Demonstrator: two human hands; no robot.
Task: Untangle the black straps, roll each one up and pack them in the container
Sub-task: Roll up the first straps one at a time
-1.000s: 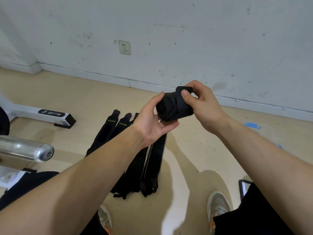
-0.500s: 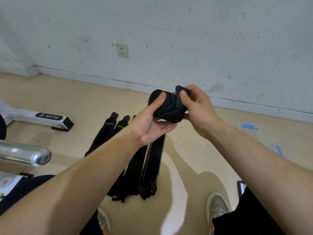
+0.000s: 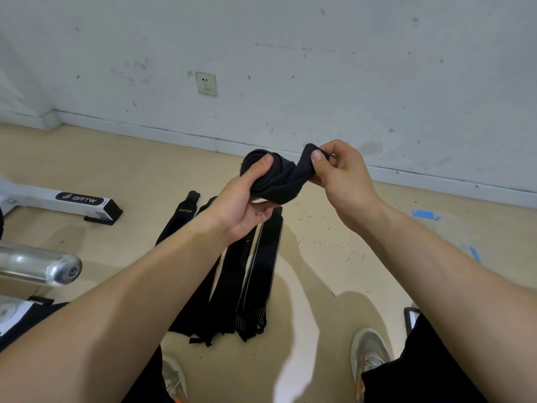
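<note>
black fabric, wound into a fat roll, sits in mid-air between both hands, in front of the wall: this rolled strap [image 3: 273, 181] is the one being worked. the left hand [image 3: 241, 210] grips the roll, thumb pressed on top and fingers curled underneath. the right hand [image 3: 343, 181] pinches the strap's loose tail between thumb and forefinger, and the tail twists as it leaves the roll. the other straps [image 3: 261, 266] lie flat, side by side on the tan floor [image 3: 334, 257] below the hands, not yet rolled. no container is plainly in view; a dark-edged thing [image 3: 410, 319] by the right knee is too cut off to name. the likely trouble: if the left thumb eases, the coil may spring loose or telescope sideways. the twist in the tail, wound on as it is, would probably leave a lumpy roll that packs badly.
</note>
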